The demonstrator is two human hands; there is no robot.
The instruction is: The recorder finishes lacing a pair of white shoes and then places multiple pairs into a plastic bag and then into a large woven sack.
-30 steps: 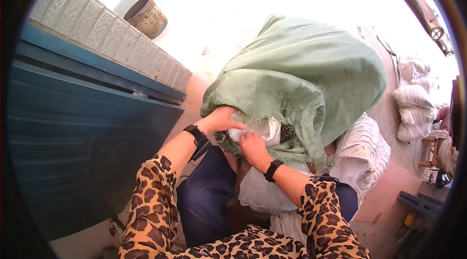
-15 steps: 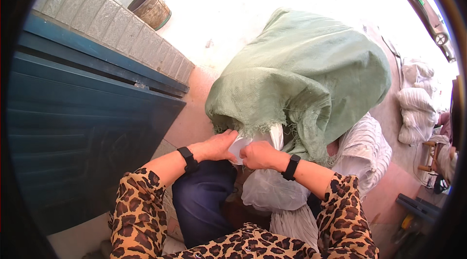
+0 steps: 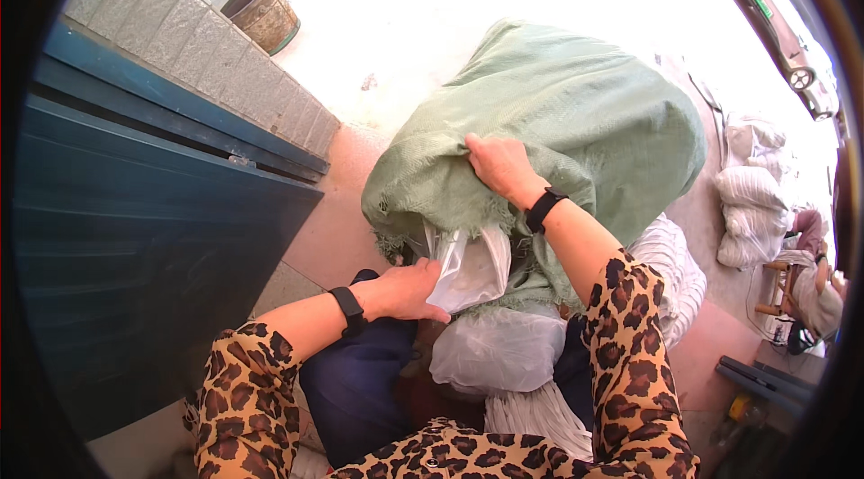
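A large, bulging green woven sack (image 3: 576, 92) with a frayed mouth lies in front of me. My right hand (image 3: 506, 169) pinches a fold of its cloth above the frayed edge. Lower down, my left hand (image 3: 414, 290) grips the edge of a white plastic bag (image 3: 477, 267) that shows in the sack's mouth. What lies deeper inside the sack is hidden. Just below the mouth, a filled translucent plastic bag (image 3: 498, 348) rests between my legs, above a bundle of whitish strips (image 3: 540, 416).
A blue metal door (image 3: 144, 254) and a grey tiled wall edge (image 3: 198, 47) stand at left, with a rusty bucket (image 3: 262, 14) beyond. More bundled white material (image 3: 670, 276) sits right of the sack. Farther right are stuffed bags (image 3: 751, 213), a seated person (image 3: 814, 285) and a parked car (image 3: 783, 38).
My right hand has left the white plastic bag, moved up and taken hold of the green sack's cloth. More of the plastic bag shows. My left hand stays at the plastic.
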